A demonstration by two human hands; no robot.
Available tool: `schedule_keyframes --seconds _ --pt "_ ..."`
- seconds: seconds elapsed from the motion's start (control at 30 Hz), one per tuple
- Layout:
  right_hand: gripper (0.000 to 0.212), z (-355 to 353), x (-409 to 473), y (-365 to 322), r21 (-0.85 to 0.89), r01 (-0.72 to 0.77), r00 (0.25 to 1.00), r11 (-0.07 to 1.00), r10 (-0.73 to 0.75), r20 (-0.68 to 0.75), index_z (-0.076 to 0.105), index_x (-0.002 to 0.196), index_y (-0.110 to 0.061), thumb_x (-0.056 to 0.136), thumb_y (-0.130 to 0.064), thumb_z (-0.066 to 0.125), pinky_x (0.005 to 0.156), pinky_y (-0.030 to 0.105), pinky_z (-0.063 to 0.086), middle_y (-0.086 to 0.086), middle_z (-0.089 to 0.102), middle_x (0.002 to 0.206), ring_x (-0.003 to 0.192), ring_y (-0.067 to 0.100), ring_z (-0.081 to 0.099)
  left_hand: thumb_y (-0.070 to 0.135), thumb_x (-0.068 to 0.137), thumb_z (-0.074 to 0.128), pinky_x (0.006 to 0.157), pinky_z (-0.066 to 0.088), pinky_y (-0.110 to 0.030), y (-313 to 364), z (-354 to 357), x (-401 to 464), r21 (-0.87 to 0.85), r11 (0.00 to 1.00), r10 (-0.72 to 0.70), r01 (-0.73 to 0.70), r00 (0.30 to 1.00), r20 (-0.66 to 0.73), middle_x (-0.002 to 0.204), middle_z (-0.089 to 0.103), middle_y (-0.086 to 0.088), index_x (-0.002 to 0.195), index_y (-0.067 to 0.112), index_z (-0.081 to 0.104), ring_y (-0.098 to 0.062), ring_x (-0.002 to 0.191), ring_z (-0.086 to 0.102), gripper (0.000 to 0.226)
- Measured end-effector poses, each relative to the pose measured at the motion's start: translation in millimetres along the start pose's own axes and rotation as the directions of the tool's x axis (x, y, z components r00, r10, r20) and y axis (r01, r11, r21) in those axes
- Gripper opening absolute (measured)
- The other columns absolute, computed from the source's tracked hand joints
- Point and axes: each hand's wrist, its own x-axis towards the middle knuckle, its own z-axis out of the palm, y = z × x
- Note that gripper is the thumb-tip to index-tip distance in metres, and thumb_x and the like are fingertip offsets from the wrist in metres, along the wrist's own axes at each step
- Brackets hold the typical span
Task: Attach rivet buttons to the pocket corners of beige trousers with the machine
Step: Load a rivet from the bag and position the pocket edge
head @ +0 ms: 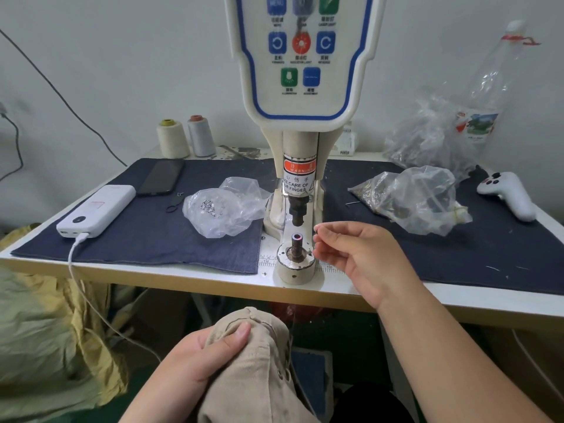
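Observation:
The rivet machine (300,87) stands at the table's middle, its upper punch (297,210) above the lower die post (296,244). My right hand (351,257) hovers just right of the die, with thumb and forefinger pinching something small and dark at about the die's height; I cannot make out what it is. My left hand (207,352) is below the table edge and grips a bunched fold of the beige trousers (253,370) in my lap, thumb pressed on top of the cloth.
A clear bag of small metal parts (219,209) lies left of the machine, another bag (418,199) to the right. A power bank (97,210), phone (161,178), thread cones (186,137) and a white controller (509,193) sit on the dark denim mat (137,245). Yellowish garments (39,325) pile at the left.

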Motion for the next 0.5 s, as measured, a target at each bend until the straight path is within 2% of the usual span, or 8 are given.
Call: schedule_keyframes --seconds 0.07,0.17,0.23,0.3,0.33,0.4,0.5 --pt "0.007 2 2 1 0.005 -0.038 0.999 0.999 0.038 0.023 0.074 0.087 0.002 0.082 0.002 0.069 0.064 0.026 0.057 0.015 0.073 0.078 0.067 0.020 0.070 0.057 0.035 0.083 0.061 0.050 -0.010 -3 0 2 -0.027 1.000 0.003 -0.002 1.000 0.011 0.085 0.079 0.001 0.078 0.026 0.083 -0.002 0.076 0.072 0.054" --pt "0.007 6 4 3 0.005 -0.065 0.998 0.998 0.065 0.023 0.072 0.088 0.003 0.083 0.005 0.068 0.065 0.028 0.059 0.016 0.073 0.077 0.067 0.021 0.070 0.045 0.055 0.080 0.069 0.051 -0.016 -2 4 2 -0.079 0.997 -0.005 0.006 1.000 0.015 0.092 0.079 -0.005 0.083 0.022 0.083 -0.007 0.082 0.073 0.037" --pt "0.007 2 6 5 -0.061 0.001 0.993 0.998 -0.008 -0.121 0.073 0.086 -0.002 0.083 0.004 0.069 0.064 0.027 0.059 0.012 0.074 0.075 0.066 0.020 0.071 0.043 0.058 0.081 0.081 0.052 -0.027 -1 7 1 -0.110 0.994 -0.018 0.021 1.000 0.021 0.099 0.077 -0.012 0.089 0.014 0.082 -0.017 0.090 0.074 0.042" --pt "0.012 -13 8 9 -0.132 0.101 0.941 0.986 -0.138 -0.308 0.074 0.081 -0.009 0.082 0.002 0.071 0.062 0.024 0.058 0.007 0.074 0.073 0.066 0.018 0.072 0.045 0.053 0.083 0.089 0.051 -0.035 -3 6 2 -0.122 0.992 -0.032 0.036 0.999 0.031 0.100 0.076 -0.017 0.091 0.008 0.081 -0.024 0.093 0.072 0.053" --pt "0.014 -21 8 11 -0.159 0.138 0.913 0.978 -0.188 -0.363 0.074 0.080 -0.012 0.082 0.001 0.072 0.062 0.023 0.057 0.005 0.074 0.072 0.067 0.016 0.072 0.043 0.055 0.083 0.089 0.051 -0.036 -4 3 3 -0.122 0.992 -0.036 0.039 0.999 0.026 0.101 0.076 -0.018 0.091 0.007 0.081 -0.025 0.093 0.072 0.051" --pt "0.017 -40 8 15 -0.264 0.158 0.872 0.952 -0.260 -0.415 0.074 0.078 -0.017 0.083 -0.001 0.072 0.063 0.023 0.057 0.000 0.074 0.071 0.068 0.015 0.072 0.040 0.060 0.080 0.086 0.050 -0.035 -5 2 4 -0.130 0.990 -0.044 0.048 0.998 0.036 0.103 0.075 -0.020 0.091 0.007 0.081 -0.026 0.092 0.073 0.045" --pt "0.020 -68 14 7 -0.399 0.182 0.799 0.899 -0.372 -0.473 0.072 0.072 -0.024 0.082 -0.007 0.074 0.070 0.031 0.059 -0.004 0.072 0.066 0.065 0.012 0.070 0.048 0.049 0.084 0.085 0.050 -0.035 -9 -3 8 -0.109 0.993 -0.046 0.050 0.998 0.044 0.102 0.076 -0.017 0.093 0.009 0.081 -0.026 0.094 0.073 0.059"
